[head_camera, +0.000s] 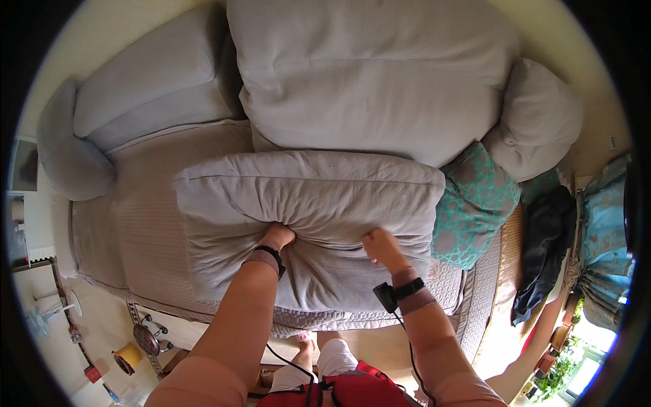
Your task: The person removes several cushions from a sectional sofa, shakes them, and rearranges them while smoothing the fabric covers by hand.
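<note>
A large grey back cushion [325,198] lies flat on the seat of a grey sofa [152,239]. My left hand [280,235] presses deep into its middle, and creases run out from that spot; the fingers are hidden in the fabric. Over the cushion's right part is my right hand [379,246], with its fingers curled in; whether it pinches the cloth cannot be told. A teal and grey patterned pillow [470,211] rests against the cushion's right end.
Another big grey cushion [371,96] leans on the sofa back, with a rounded grey cushion [539,122] at the right. Dark cloth [544,249] lies over the right end. On the floor at the lower left are a yellow bucket [127,357] and a stool [147,340].
</note>
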The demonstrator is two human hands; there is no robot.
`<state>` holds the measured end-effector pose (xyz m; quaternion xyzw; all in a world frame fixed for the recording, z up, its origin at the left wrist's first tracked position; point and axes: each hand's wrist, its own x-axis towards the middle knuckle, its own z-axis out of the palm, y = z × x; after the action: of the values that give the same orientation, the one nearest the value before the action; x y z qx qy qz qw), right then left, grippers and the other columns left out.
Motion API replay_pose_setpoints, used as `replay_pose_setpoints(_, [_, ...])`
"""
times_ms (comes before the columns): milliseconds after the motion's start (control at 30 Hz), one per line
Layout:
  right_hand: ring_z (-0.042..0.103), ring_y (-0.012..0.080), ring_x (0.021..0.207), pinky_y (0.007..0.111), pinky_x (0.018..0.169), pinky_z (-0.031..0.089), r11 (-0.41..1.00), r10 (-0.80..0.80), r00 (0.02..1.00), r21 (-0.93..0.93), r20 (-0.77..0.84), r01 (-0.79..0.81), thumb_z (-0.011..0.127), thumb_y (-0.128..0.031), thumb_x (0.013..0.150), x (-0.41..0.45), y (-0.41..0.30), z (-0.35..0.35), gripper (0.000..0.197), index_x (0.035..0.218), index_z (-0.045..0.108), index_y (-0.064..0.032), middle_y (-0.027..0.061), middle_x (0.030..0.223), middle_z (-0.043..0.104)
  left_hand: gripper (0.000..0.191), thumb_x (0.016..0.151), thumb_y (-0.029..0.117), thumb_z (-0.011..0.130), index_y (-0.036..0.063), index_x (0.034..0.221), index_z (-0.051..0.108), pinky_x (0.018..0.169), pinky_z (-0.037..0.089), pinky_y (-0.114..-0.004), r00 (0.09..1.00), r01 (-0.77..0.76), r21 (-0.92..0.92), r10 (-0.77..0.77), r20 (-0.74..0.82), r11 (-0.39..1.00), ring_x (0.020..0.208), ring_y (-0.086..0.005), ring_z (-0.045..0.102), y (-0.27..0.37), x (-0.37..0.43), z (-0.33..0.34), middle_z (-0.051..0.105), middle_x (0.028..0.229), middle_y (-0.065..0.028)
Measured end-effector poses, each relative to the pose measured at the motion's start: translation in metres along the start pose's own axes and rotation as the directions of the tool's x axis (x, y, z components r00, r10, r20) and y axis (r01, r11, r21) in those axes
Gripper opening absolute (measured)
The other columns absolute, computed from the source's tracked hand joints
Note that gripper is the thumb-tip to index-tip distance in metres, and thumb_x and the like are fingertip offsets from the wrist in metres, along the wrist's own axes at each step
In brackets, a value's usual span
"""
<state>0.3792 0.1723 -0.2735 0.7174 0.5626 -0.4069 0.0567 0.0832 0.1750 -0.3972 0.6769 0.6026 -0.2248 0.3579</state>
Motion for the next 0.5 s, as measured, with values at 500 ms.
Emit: replay_pose_setpoints(500, [0.052, 0.0285, 0.114, 0.045, 0.097, 0.037, 0.855, -0.387, 0.907, -0.433, -0.168, 0.285, 0.072, -0.029, 0.072, 0.097, -0.076, -0.086, 0.047, 0.113, 0.058, -0.0107, 0.0112, 0.111, 0.062, 0.017, 0.068, 0.018, 0.067, 0.0024, 0.074, 0.062, 0.061, 0.048, -0.034, 0.978, 0.065, -0.771, -0.194, -0.077, 0.634, 0.061, -0.0227, 0.061, 0.027, -0.156, -0.015, 0.064, 0.065, -0.0121])
